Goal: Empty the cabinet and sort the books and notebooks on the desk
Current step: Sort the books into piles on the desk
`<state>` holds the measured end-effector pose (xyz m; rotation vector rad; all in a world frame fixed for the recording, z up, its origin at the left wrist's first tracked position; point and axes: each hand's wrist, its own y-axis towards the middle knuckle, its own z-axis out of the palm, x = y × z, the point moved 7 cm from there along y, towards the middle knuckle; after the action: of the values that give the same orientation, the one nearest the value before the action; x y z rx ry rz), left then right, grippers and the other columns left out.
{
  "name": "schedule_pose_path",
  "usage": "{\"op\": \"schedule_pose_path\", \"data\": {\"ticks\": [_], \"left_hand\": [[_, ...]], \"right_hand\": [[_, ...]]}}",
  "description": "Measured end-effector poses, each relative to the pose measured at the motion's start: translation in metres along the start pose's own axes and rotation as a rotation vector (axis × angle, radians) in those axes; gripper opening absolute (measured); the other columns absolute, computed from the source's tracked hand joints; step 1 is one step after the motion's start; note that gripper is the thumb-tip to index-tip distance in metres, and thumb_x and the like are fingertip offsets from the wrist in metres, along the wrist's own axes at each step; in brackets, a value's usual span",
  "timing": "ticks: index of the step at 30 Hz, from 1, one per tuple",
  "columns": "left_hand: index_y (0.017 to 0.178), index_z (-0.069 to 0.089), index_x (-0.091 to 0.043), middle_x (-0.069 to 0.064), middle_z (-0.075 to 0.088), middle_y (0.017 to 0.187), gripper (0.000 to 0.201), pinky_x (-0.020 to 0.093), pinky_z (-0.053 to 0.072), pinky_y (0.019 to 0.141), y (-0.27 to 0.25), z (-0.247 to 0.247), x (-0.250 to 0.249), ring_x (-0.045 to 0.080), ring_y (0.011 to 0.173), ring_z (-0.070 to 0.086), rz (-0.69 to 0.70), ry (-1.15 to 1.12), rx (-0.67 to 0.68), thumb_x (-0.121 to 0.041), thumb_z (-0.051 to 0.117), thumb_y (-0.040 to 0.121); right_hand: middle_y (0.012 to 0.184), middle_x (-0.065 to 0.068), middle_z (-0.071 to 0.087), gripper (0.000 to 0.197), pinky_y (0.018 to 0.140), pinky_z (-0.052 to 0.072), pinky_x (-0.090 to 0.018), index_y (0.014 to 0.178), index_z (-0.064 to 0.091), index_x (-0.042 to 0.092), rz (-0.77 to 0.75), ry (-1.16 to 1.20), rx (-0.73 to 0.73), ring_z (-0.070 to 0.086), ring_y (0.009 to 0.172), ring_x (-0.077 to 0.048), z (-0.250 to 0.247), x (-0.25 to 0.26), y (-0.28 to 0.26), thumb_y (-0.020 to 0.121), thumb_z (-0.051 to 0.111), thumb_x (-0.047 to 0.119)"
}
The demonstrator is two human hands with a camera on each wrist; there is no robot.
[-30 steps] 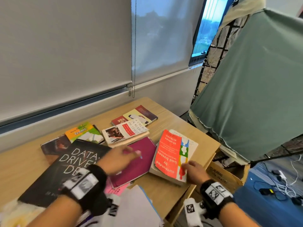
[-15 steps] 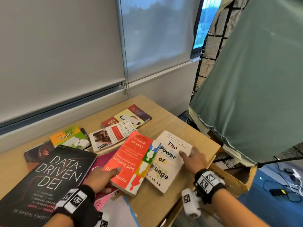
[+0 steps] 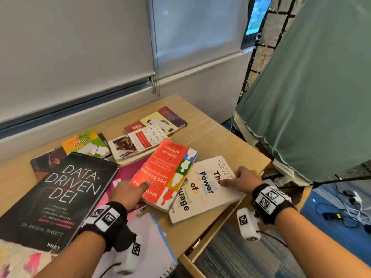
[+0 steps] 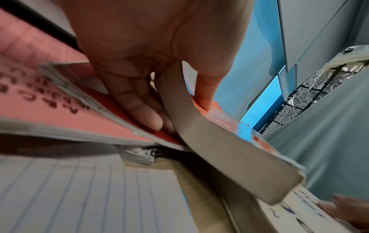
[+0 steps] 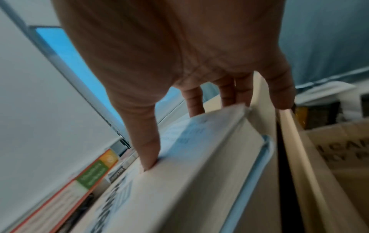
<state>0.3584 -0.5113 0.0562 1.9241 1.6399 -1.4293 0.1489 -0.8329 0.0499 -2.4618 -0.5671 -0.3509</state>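
An orange book, "Surrounded by Bad Bosses" (image 3: 166,171), sits tilted over a magenta notebook (image 3: 128,173) and the left edge of a white book, "The Power of Language" (image 3: 202,197). My left hand (image 3: 138,189) grips its near corner, thumb on the cover. In the left wrist view the fingers (image 4: 147,116) lie under the orange book (image 4: 219,149). My right hand (image 3: 232,177) holds the white book at its right edge. In the right wrist view the thumb (image 5: 147,157) presses the white book's cover (image 5: 189,173) and the fingers curl over the far edge.
On the desk (image 3: 216,141) lie a black "Data-Driven DEI" book (image 3: 64,197), a tennis book (image 3: 84,143), a spiral-bound book (image 3: 138,143) and a yellow-maroon book (image 3: 160,121). A lined pad (image 3: 146,247) lies near me. Teal cloth (image 3: 311,97) hangs at the right, above floor cables (image 3: 351,207).
The orange book has come off the white book and moved left over the magenta notebook, now in my left hand. My right hand has shifted onto the white book's right edge.
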Motion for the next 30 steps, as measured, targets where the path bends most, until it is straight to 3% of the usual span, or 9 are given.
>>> {"op": "schedule_pose_path", "data": {"ticks": [4,8,12,15,18,23,27,29,30], "left_hand": [[0.079,0.07,-0.011,0.008,0.074,0.072,0.036,0.045,0.061,0.071,0.002,0.001,0.005,0.031,0.067,0.071,-0.014,-0.004,-0.016,-0.046,0.073,0.082],[0.082,0.07,-0.011,0.009,0.075,0.077,0.038,0.047,0.061,0.071,0.002,-0.001,0.005,0.031,0.07,0.073,-0.019,-0.023,-0.038,-0.048,0.074,0.08],[0.083,0.071,-0.006,0.013,0.073,0.073,0.038,0.035,0.059,0.058,0.001,-0.004,0.0,0.027,0.061,0.069,-0.053,-0.02,-0.016,-0.044,0.074,0.082],[0.083,0.071,-0.002,0.016,0.071,0.07,0.044,0.035,0.057,0.056,0.003,-0.007,0.0,0.026,0.056,0.064,-0.068,0.031,-0.015,-0.046,0.072,0.082],[0.09,0.07,-0.008,0.013,0.074,0.085,0.054,0.036,0.059,0.07,0.004,-0.007,-0.001,0.029,0.073,0.07,-0.045,0.233,-0.066,-0.06,0.069,0.077],[0.107,0.067,-0.011,0.011,0.069,0.109,0.055,0.031,0.051,0.079,-0.002,-0.008,-0.016,0.028,0.096,0.066,0.043,0.596,0.012,-0.06,0.061,0.084],[0.116,0.065,-0.019,0.009,0.065,0.121,0.057,0.034,0.052,0.091,0.004,-0.104,-0.026,0.026,0.108,0.062,0.072,0.664,-0.156,-0.063,0.065,0.079],[0.137,0.051,-0.023,0.012,0.055,0.138,0.089,0.038,0.045,0.104,0.008,-0.167,-0.007,0.031,0.123,0.054,-0.057,0.772,-0.226,-0.075,0.067,0.068],[0.143,0.044,-0.022,0.013,0.051,0.143,0.102,0.038,0.041,0.106,0.008,-0.188,0.01,0.032,0.126,0.052,-0.14,0.773,-0.182,-0.078,0.069,0.061]], "right_hand": [[0.108,-0.013,0.062,0.045,0.048,0.05,-0.025,0.094,0.047,0.008,0.114,0.663,0.004,0.063,0.082,-0.021,0.044,-0.038,-0.06,0.077,0.079,0.034],[0.097,-0.02,0.07,0.028,0.052,0.057,-0.034,0.098,0.046,0.008,0.283,1.228,0.083,0.071,0.081,-0.032,0.104,-0.055,-0.104,0.086,0.071,0.012],[0.108,-0.019,0.069,0.054,0.064,0.059,-0.042,0.122,0.051,0.008,0.286,1.345,0.017,0.069,0.093,-0.035,0.085,-0.07,-0.109,0.074,0.077,0.013],[0.113,-0.012,0.068,0.046,0.071,0.057,-0.039,0.121,0.055,0.014,0.173,1.444,-0.194,0.066,0.098,-0.026,0.02,-0.074,-0.11,0.079,0.074,0.021],[0.108,-0.006,0.07,0.033,0.063,0.056,-0.029,0.117,0.058,0.016,0.044,1.624,-0.184,0.068,0.091,-0.018,-0.003,-0.041,-0.111,0.087,0.068,0.02],[0.115,-0.013,0.068,0.044,0.079,0.057,-0.049,0.131,0.054,0.015,0.086,1.549,-0.171,0.069,0.095,-0.031,0.045,0.007,-0.098,0.089,0.065,0.008],[0.119,-0.01,0.066,0.024,0.079,0.054,-0.047,0.115,0.059,0.021,0.126,1.473,-0.233,0.066,0.091,-0.028,0.032,-0.009,-0.094,0.091,0.064,0.019],[0.116,-0.009,0.064,0.009,0.067,0.052,-0.039,0.1,0.059,0.024,0.123,1.469,-0.251,0.064,0.08,-0.022,0.015,-0.013,-0.1,0.093,0.061,0.019],[0.116,-0.008,0.062,0.013,0.061,0.052,-0.036,0.106,0.06,0.021,0.096,1.481,-0.256,0.062,0.076,-0.019,0.006,-0.013,-0.104,0.094,0.06,0.019]]}}
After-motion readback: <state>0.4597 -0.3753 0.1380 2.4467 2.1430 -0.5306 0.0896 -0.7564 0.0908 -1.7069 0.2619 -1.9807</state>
